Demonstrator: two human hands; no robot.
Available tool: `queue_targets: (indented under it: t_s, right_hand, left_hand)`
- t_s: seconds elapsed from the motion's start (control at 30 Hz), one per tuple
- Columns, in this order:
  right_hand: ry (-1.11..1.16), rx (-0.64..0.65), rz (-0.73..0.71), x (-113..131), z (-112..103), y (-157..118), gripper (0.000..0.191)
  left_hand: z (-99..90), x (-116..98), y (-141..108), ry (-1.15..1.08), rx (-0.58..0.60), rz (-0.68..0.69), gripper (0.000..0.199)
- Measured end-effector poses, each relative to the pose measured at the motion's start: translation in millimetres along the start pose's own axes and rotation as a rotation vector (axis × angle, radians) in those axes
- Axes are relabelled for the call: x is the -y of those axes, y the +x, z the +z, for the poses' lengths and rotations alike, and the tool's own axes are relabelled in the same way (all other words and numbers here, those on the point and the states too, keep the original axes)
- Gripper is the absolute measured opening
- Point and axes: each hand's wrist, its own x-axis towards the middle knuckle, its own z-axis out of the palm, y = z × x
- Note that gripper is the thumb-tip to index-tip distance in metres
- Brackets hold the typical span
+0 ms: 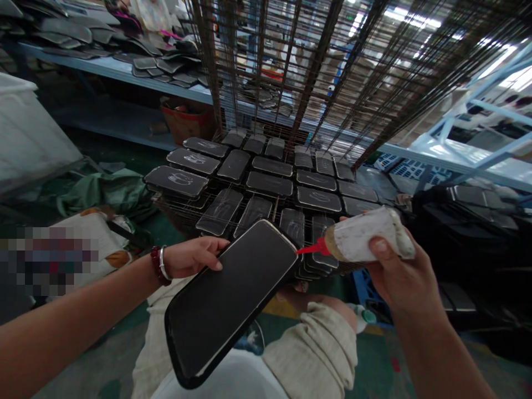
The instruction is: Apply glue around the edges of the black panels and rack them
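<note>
My left hand point(197, 257) grips the upper left edge of a black rounded rectangular panel point(233, 299), thumb on its face. The panel tilts over my lap, with a pale line along part of its rim. My right hand point(401, 271) is wrapped round a white squeeze bottle point(366, 235) lying on its side. Its red nozzle point(311, 247) points left, and the tip is at the panel's upper right corner. Whether the tip touches the rim is hard to tell. Just beyond, similar black panels point(269, 184) lie in rows on a wire rack point(274, 213), some with whitish smears.
Tall wire mesh point(299, 66) rises behind the panels. A blue shelf point(124, 72) at the back left carries stacked dark panels, with a red-brown box point(187, 119) below. Green cloth point(103, 194) lies left, beside a white bin point(33, 127). Black items point(469, 233) are piled right.
</note>
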Motion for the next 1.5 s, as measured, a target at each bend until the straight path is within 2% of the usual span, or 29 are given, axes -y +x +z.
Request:
queue_targets:
  t_s: [0.13, 0.33, 0.43, 0.83, 1.0, 1.13, 1.2, 1.37, 1.5]
  right_hand:
    - [0.018, -0.121, 0.025, -5, 2, -2, 0.041]
    - [0.126, -0.396, 0.069, -22, 7, -5, 0.041]
    - [0.165, -0.459, 0.1, -28, 10, -10, 0.042]
    - [0.172, -0.497, 0.251, -38, 21, -40, 0.039]
    - [0.163, -0.433, 0.251, -41, 28, -54, 0.039]
    - [0.172, -0.414, 0.335, -42, 31, -66, 0.039]
    - [0.184, -0.415, 0.367, -45, 32, -72, 0.041]
    - [0.221, -0.311, 0.376, -45, 33, -87, 0.052]
    - [0.196, -0.302, 0.395, -43, 35, -96, 0.055]
  left_hand:
    - [-1.7, 2, 1, -0.022, -0.004, 0.015, 0.046]
    - [-1.3, 7, 6, -0.05, -0.024, 0.034, 0.047]
    - [-0.2, 8, 8, -0.068, -0.042, 0.042, 0.047]
    - [4.1, 8, 14, -0.088, -0.104, 0.046, 0.051]
    - [-0.9, 10, 16, -0.107, -0.128, 0.051, 0.047]
    - [-2.0, 10, 18, -0.125, -0.161, 0.055, 0.047]
    - [-1.4, 10, 19, -0.133, -0.174, 0.065, 0.047]
    - [-2.0, 9, 21, -0.149, -0.198, 0.085, 0.044]
    - [-4.8, 9, 23, -0.16, -0.2, 0.098, 0.046]
